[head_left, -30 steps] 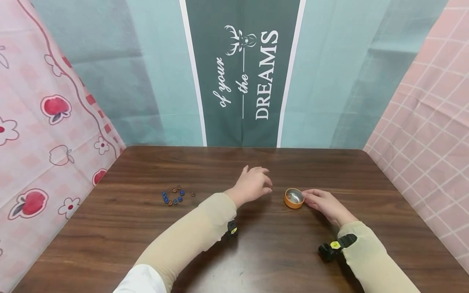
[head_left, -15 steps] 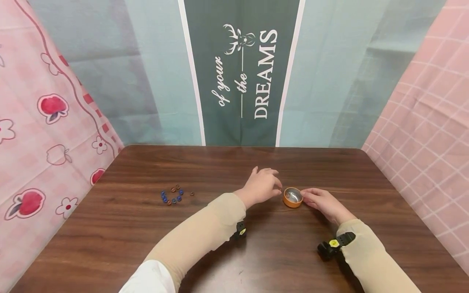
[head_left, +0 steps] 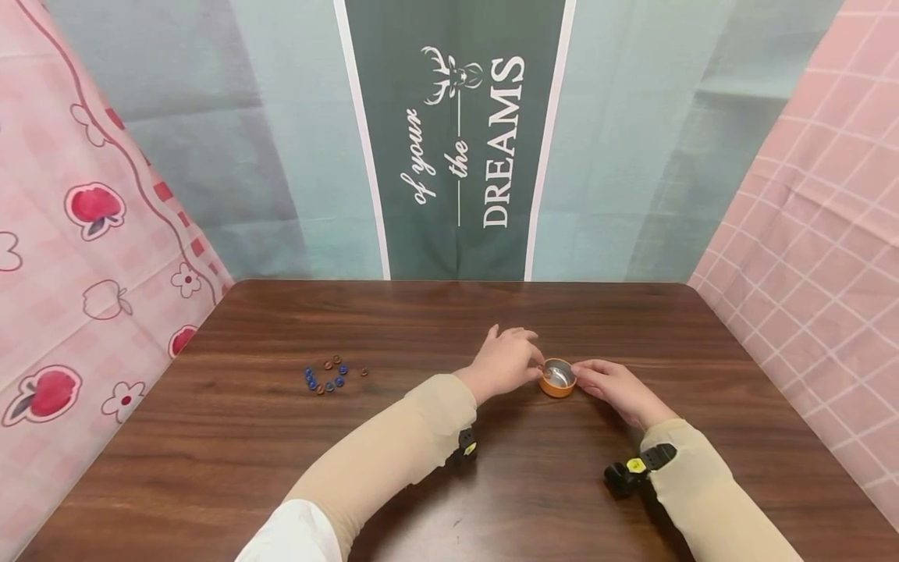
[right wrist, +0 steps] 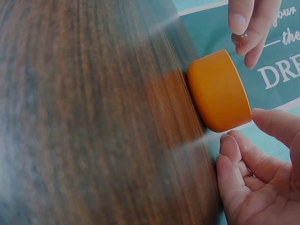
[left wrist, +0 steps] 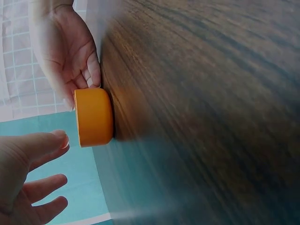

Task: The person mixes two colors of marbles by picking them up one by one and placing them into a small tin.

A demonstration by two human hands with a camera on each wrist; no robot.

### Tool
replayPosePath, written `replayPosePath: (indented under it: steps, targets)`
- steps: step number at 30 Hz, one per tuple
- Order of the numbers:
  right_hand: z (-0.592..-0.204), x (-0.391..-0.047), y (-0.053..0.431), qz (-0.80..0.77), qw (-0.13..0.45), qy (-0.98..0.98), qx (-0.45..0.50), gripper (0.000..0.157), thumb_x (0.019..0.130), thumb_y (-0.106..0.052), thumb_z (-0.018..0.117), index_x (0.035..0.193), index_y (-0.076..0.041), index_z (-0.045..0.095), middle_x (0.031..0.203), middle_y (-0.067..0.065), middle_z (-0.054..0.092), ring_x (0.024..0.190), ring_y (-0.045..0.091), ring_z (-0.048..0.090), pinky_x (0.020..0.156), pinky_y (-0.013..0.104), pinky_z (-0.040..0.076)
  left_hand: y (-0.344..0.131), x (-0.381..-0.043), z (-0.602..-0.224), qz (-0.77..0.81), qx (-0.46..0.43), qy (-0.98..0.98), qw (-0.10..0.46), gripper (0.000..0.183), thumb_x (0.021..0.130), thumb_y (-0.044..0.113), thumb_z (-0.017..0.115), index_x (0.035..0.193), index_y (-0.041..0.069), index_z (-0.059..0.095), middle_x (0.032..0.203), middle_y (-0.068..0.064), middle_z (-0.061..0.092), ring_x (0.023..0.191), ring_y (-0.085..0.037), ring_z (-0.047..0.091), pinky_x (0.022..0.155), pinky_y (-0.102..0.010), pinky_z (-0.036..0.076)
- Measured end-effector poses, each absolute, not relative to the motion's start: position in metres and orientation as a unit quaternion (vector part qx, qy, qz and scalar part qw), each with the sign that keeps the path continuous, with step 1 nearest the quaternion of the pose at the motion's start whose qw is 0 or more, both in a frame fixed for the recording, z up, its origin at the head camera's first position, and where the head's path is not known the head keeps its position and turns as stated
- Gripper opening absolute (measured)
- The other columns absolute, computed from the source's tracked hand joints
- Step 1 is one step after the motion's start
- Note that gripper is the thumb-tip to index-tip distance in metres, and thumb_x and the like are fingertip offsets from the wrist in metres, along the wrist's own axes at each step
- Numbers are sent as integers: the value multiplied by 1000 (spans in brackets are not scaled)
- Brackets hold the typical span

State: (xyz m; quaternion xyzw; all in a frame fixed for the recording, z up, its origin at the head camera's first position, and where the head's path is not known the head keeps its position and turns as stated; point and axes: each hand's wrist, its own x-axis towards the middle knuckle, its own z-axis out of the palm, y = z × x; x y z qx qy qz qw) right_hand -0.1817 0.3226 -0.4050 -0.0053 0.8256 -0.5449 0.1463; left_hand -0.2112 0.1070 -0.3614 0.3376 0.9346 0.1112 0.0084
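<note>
A small orange bowl [head_left: 557, 379] with a shiny metal inside stands upright on the dark wooden table. My right hand [head_left: 618, 389] steadies it from the right, thumb at the rim and fingers against its side. Just left of the rim, my left hand [head_left: 506, 361] pinches a small reddish-brown glass bead [right wrist: 240, 40] between thumb and finger. The left wrist view shows the bowl's smooth outer wall between both hands; there the bead is hidden behind the left fingers. Something small and brownish lies in the bowl.
Several blue beads [head_left: 311, 381] and brown beads [head_left: 328, 365] lie in a loose cluster on the left of the table [head_left: 393, 320]. One brown bead [head_left: 364, 372] sits slightly apart. Fabric curtains hang behind and along both sides.
My left hand has moved right with the bead, from open table to the bowl's left rim. The right hand stays at the bowl, and the view has shifted slightly.
</note>
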Motion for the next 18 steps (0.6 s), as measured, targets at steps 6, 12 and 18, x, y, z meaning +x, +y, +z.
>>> replayPosePath:
  steps: [6, 12, 18]
  targets:
    - [-405, -181, 322, -545, 147, 826, 1, 55, 96, -31, 52, 125, 15, 44, 125, 27, 49, 118, 32, 50, 96, 33, 41, 114, -211, -363, 110, 340, 934, 5, 18, 87, 35, 66, 102, 28, 74, 130, 5, 56, 130, -16, 38, 106, -53, 21]
    - [-404, -181, 322, -541, 147, 828, -1, 56, 96, -32, 51, 125, 15, 44, 126, 28, 49, 118, 33, 50, 96, 34, 41, 119, -210, -361, 112, 339, 934, 8, 19, 87, 33, 66, 104, 27, 73, 130, 4, 55, 130, -15, 37, 106, -53, 22]
    - [-404, -182, 324, -547, 146, 824, -4, 57, 96, -33, 52, 125, 15, 44, 125, 27, 50, 117, 31, 51, 95, 33, 41, 118, -209, -360, 111, 338, 934, 7, 20, 87, 32, 67, 104, 26, 73, 130, 4, 55, 130, -14, 38, 106, -53, 21]
